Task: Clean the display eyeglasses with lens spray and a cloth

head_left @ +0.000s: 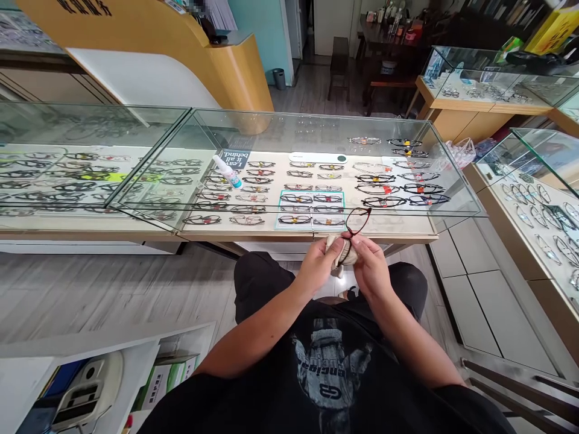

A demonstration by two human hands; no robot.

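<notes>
While one lens of the dark red glasses stands clear, the other half lies against a pale cloth, just before the near edge of a case. The left hand is folded around the cloth; the right hand pinches the glasses near the bridge. Twisting hard could bend the rim; a loose pinch could drop them. Beyond, a bottle appears to stand on the case.

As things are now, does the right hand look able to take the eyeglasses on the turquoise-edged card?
Probably not: those eyeglasses appear to lie under the glass top of the display case, which blocks the way from above. The right hand is also holding the dark red eyeglasses.
</notes>
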